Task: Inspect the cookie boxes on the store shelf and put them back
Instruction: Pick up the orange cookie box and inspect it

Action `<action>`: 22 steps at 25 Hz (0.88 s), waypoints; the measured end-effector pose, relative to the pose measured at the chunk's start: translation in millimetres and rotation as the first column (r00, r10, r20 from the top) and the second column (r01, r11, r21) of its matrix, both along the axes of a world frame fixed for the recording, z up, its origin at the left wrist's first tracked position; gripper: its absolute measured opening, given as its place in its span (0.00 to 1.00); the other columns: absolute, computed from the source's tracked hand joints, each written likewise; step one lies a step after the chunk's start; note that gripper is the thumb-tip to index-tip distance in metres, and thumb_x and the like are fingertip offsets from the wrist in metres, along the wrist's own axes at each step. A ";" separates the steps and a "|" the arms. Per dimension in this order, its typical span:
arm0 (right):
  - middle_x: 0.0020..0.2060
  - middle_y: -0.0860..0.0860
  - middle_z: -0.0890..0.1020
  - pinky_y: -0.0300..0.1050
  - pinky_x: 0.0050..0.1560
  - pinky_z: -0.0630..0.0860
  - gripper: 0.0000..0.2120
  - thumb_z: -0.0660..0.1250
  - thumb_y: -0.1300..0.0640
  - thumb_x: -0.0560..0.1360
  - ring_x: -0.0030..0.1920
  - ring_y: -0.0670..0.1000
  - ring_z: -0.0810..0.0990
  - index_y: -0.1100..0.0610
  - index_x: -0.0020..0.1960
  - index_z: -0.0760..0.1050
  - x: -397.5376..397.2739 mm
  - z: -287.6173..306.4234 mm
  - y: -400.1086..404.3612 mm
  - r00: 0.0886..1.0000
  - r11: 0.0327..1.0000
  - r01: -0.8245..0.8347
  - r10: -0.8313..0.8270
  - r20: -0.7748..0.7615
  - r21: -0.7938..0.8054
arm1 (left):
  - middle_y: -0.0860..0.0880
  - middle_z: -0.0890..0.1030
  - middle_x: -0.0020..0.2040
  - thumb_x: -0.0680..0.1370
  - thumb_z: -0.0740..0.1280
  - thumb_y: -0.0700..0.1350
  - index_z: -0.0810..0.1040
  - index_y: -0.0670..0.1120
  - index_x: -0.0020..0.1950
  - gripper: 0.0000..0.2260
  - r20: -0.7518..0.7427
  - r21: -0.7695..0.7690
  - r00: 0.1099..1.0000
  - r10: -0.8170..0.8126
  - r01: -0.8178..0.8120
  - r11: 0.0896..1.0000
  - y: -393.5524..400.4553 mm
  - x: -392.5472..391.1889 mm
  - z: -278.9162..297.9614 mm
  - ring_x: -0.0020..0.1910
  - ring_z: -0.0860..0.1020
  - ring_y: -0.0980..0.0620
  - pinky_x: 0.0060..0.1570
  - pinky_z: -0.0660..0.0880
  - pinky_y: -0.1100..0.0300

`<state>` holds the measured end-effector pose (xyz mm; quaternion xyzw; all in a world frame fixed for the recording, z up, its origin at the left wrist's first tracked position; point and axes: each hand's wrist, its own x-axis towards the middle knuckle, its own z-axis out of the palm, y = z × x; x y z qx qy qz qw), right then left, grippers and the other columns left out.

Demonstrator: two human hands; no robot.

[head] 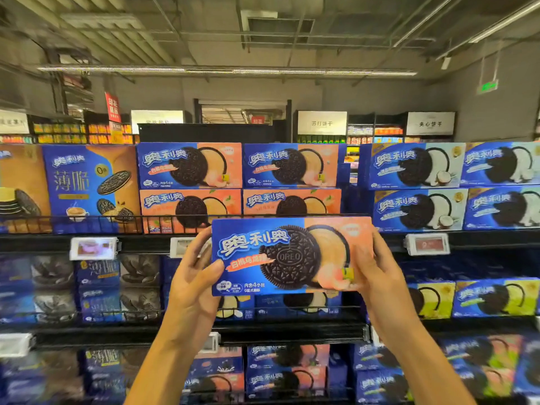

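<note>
A blue and peach cookie box (289, 255) is held up flat in front of the top shelf, its front face toward me. My left hand (194, 276) grips its left end, thumb on the front and fingers behind. My right hand (371, 270) grips its right end the same way. Behind the box, stacked boxes of the same peach kind (190, 165) stand in two columns on the top shelf (146, 238). A gap shows at the right of the second column, beside the coconut boxes (415, 168).
Thin-cookie boxes (90, 185) fill the top shelf's left. A low wire rail (175, 217) runs along the shelf front. Price tags (95, 248) hang on the shelf edge. Lower shelves (263, 331) hold more blue boxes. Other aisles stand behind.
</note>
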<state>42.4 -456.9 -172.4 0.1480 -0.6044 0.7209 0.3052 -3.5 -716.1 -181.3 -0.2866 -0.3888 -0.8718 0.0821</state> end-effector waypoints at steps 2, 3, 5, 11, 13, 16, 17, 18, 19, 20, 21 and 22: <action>0.70 0.41 0.76 0.58 0.70 0.72 0.24 0.60 0.38 0.78 0.69 0.47 0.75 0.33 0.74 0.65 6.6 -8.3 7.4 0.994 0.989 0.106 -0.109 0.025 0.103 | 0.48 0.82 0.60 0.72 0.66 0.35 0.79 0.52 0.65 0.23 0.010 0.017 1.000 -0.026 0.026 1.000 12.1 7.8 -7.3 0.53 0.83 0.51 0.44 0.82 0.57; 0.71 0.38 0.74 0.56 0.71 0.72 0.24 0.59 0.36 0.78 0.70 0.44 0.74 0.29 0.73 0.63 10.9 -11.2 10.9 0.991 0.984 0.128 -0.133 0.030 0.122 | 0.48 0.83 0.60 0.72 0.67 0.35 0.78 0.52 0.65 0.23 0.021 0.023 0.999 -0.039 0.039 0.999 18.6 12.0 -9.4 0.53 0.83 0.51 0.44 0.82 0.57; 0.71 0.36 0.73 0.50 0.70 0.72 0.21 0.59 0.36 0.77 0.69 0.40 0.73 0.24 0.69 0.64 18.5 -14.5 17.1 0.991 0.985 0.127 -0.130 0.020 0.115 | 0.49 0.83 0.58 0.73 0.65 0.37 0.76 0.50 0.67 0.23 0.054 0.035 0.998 -0.040 0.038 0.999 30.6 18.4 -13.9 0.53 0.83 0.51 0.45 0.81 0.56; 0.59 0.29 0.80 0.31 0.48 0.78 0.18 0.63 0.42 0.76 0.58 0.36 0.80 0.29 0.65 0.68 33.5 -24.2 43.8 0.994 0.993 0.105 -0.105 0.013 -0.047 | 0.45 0.83 0.59 0.70 0.74 0.47 0.72 0.40 0.70 0.30 0.177 -0.007 0.984 0.009 -0.008 1.000 71.2 48.0 -23.8 0.53 0.83 0.50 0.49 0.82 0.56; 0.53 0.27 0.81 0.29 0.44 0.78 0.17 0.62 0.42 0.77 0.54 0.34 0.82 0.30 0.65 0.68 40.3 -26.2 51.8 0.992 0.991 0.129 -0.129 0.000 -0.048 | 0.44 0.83 0.59 0.67 0.79 0.50 0.79 0.42 0.65 0.29 0.178 -0.012 0.984 0.015 -0.013 1.000 82.2 58.8 -26.5 0.54 0.83 0.50 0.50 0.81 0.57; 0.54 0.33 0.83 0.32 0.44 0.79 0.15 0.62 0.42 0.77 0.53 0.38 0.83 0.32 0.64 0.71 48.6 -32.1 64.7 0.996 0.993 0.087 -0.086 0.014 -0.078 | 0.45 0.84 0.58 0.66 0.79 0.51 0.83 0.46 0.60 0.24 0.171 -0.035 0.984 0.040 -0.035 0.999 96.5 73.9 -30.6 0.53 0.83 0.51 0.51 0.81 0.57; 0.56 0.35 0.83 0.35 0.45 0.80 0.17 0.63 0.42 0.77 0.55 0.41 0.83 0.33 0.65 0.71 51.4 -35.4 69.9 0.998 0.994 0.054 -0.052 0.026 -0.097 | 0.45 0.84 0.58 0.65 0.80 0.52 0.82 0.45 0.60 0.25 0.182 -0.036 0.982 0.052 -0.046 0.998 101.3 79.0 -32.8 0.53 0.83 0.50 0.52 0.81 0.56; 0.59 0.38 0.83 0.38 0.48 0.81 0.19 0.64 0.42 0.77 0.58 0.44 0.83 0.35 0.68 0.71 54.0 -39.0 75.5 0.999 0.993 0.009 -0.005 0.036 -0.119 | 0.44 0.83 0.58 0.64 0.81 0.52 0.82 0.45 0.61 0.28 0.197 -0.030 0.979 0.059 -0.054 0.998 106.0 84.2 -34.6 0.53 0.83 0.50 0.54 0.81 0.55; 0.61 0.41 0.82 0.42 0.52 0.82 0.20 0.65 0.45 0.78 0.61 0.46 0.82 0.37 0.70 0.71 57.1 -43.0 80.9 0.998 0.988 -0.051 0.058 0.040 -0.146 | 0.44 0.83 0.58 0.63 0.82 0.53 0.81 0.44 0.61 0.30 0.212 -0.020 0.975 0.065 -0.062 0.998 110.7 88.7 -36.7 0.53 0.83 0.50 0.54 0.81 0.54; 0.63 0.43 0.82 0.45 0.56 0.81 0.22 0.67 0.48 0.79 0.62 0.48 0.82 0.39 0.72 0.70 60.5 -47.3 85.6 0.992 0.979 -0.112 0.119 0.037 -0.171 | 0.44 0.84 0.58 0.63 0.82 0.53 0.81 0.43 0.60 0.30 0.226 -0.003 0.972 0.068 -0.069 0.998 115.2 93.9 -38.4 0.52 0.83 0.50 0.53 0.81 0.55; 0.64 0.44 0.81 0.46 0.59 0.80 0.23 0.68 0.51 0.79 0.62 0.48 0.81 0.40 0.72 0.70 63.3 -51.1 89.7 0.986 0.970 -0.153 0.161 0.029 -0.188 | 0.45 0.84 0.57 0.65 0.81 0.52 0.82 0.43 0.59 0.26 0.234 0.016 0.970 0.070 -0.076 0.997 118.6 97.9 -41.0 0.51 0.84 0.50 0.52 0.82 0.56; 0.64 0.45 0.82 0.47 0.59 0.80 0.24 0.69 0.53 0.78 0.62 0.49 0.82 0.41 0.72 0.70 65.4 -54.7 93.2 0.983 0.965 -0.171 0.180 0.028 -0.197 | 0.45 0.84 0.56 0.67 0.79 0.51 0.82 0.44 0.58 0.23 0.241 0.033 0.968 0.070 -0.080 0.996 121.6 102.2 -43.7 0.51 0.84 0.51 0.51 0.82 0.57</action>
